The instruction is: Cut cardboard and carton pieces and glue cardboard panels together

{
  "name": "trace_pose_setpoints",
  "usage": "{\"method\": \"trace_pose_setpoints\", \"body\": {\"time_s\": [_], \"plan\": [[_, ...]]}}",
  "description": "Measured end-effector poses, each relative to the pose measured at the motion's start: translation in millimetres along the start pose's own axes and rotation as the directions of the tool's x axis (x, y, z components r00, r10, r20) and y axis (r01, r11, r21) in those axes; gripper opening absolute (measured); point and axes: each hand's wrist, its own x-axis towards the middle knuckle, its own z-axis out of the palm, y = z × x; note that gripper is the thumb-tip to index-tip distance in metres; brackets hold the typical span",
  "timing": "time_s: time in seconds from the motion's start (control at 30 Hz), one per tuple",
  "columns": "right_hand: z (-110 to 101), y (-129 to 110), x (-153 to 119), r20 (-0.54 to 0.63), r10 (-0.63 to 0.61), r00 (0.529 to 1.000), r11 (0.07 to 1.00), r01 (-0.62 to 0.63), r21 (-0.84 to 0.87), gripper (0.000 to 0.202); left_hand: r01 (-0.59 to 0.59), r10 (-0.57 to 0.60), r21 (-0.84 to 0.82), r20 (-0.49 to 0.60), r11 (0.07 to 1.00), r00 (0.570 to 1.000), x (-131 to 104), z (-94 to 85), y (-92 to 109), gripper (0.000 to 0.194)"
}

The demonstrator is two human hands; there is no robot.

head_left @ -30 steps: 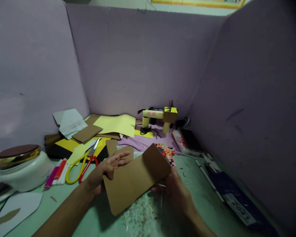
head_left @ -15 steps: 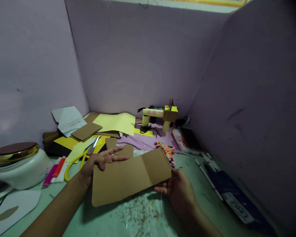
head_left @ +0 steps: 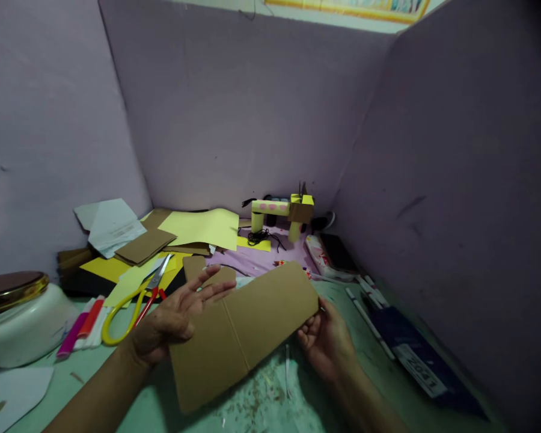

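Observation:
A creased brown cardboard piece (head_left: 252,331) is held tilted above the green table. My left hand (head_left: 174,322) grips its left edge, thumb on the front and the other fingers stretched out behind. At the right edge, my right hand (head_left: 327,337) pinches the cardboard with its fingers curled. Scissors with yellow handles (head_left: 135,310) lie left of my left hand, beside a red-handled tool. Behind the cardboard stands a yellow and brown paper animal figure (head_left: 277,209) with pink spots, black string at its legs.
Yellow sheets (head_left: 202,228) and folded cardboard (head_left: 146,245) lie at the back left. Markers (head_left: 83,322) and a white pot (head_left: 24,319) are on the left. A phone (head_left: 338,252), white sticks (head_left: 369,323) and a dark blue packet (head_left: 415,349) lie on the right. Purple walls surround the table.
The cardboard has turned in my hands, its left end now lower and a single crease showing. The view has shifted, moving most objects slightly left in the picture.

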Motion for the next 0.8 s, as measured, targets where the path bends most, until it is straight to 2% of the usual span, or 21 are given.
{"method": "trace_pose_setpoints", "body": {"time_s": [0.07, 0.17, 0.23, 0.33, 0.47, 0.57, 0.8], "plan": [[0.9, -1.8, -0.4, -0.004, -0.023, 1.000, 1.000, 0.023, 0.000, 0.033, 0.035, -0.035, 0.025, 0.011, 0.999, 0.999, -0.1, 1.3, -1.7, 0.084], [2.3, -5.5, -2.4, 0.026, -0.141, 0.990, 0.989, 0.142, -0.040, 0.033, 0.155, -0.157, 0.096, 0.006, 0.983, 0.988, -1.2, 3.5, -4.4, 0.078], [2.1, -7.2, -3.4, 0.055, -0.203, 0.978, 0.976, 0.206, -0.070, 0.032, 0.264, -0.269, 0.153, 0.007, 0.952, 0.963, -3.0, 5.1, -7.1, 0.071], [1.4, -5.3, -3.5, 0.077, -0.183, 0.980, 0.971, 0.192, -0.139, 0.034, 0.367, -0.384, 0.227, 0.034, 0.902, 0.923, -6.0, 6.4, -12.2, 0.057], [2.9, 3.2, -1.8, 0.156, -0.109, 0.982, 0.960, 0.145, -0.239, 0.046, 0.364, -0.402, 0.347, 0.041, 0.864, 0.915, -4.1, 9.3, -18.1, 0.045], [3.8, 8.3, 0.3, 0.169, -0.065, 0.984, 0.960, 0.108, -0.259, 0.050, 0.326, -0.381, 0.356, 0.094, 0.876, 0.920, 1.2, 18.0, -22.3, 0.046], [-3.4, 10.7, 5.7, 0.192, -0.131, 0.973, 0.928, 0.188, -0.321, 0.053, 0.324, -0.395, 0.384, 0.121, 0.865, 0.911, 7.0, 37.4, -40.7, 0.044]]}}
